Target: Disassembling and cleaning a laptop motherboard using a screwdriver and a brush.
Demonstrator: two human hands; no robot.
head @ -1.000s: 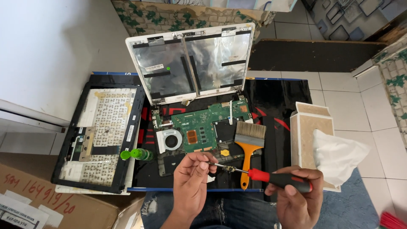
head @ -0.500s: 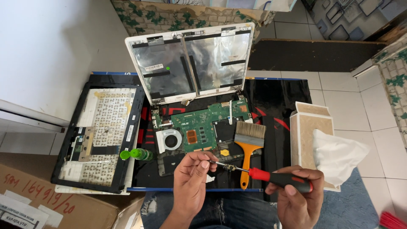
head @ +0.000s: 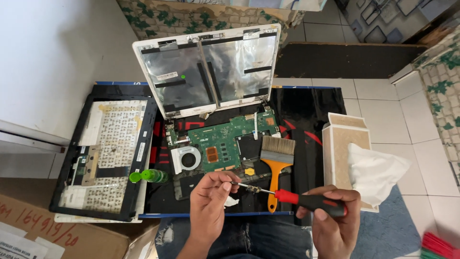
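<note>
A laptop lies well stripped on a dark mat: its keyboard frame (head: 103,156) sits removed at 9 o'clock, the bare lid shell (head: 211,69) stands at 12, and the green circuit board (head: 225,144) with fan lies exposed at centre, seemingly not yet lifted out. At 6 o'clock, 2 hands work. The right hand (head: 330,216) is closed around a red-and-black screwdriver (head: 302,200), shaft pointing toward 9. The left hand (head: 211,196) pinches the tip, fingers curled. A paintbrush (head: 276,163) lies just beyond.

White tiled floor (head: 383,91); white wall (head: 57,52) left; leaf-patterned wall (head: 191,17) ahead; blue rug (head: 393,230) near.
</note>
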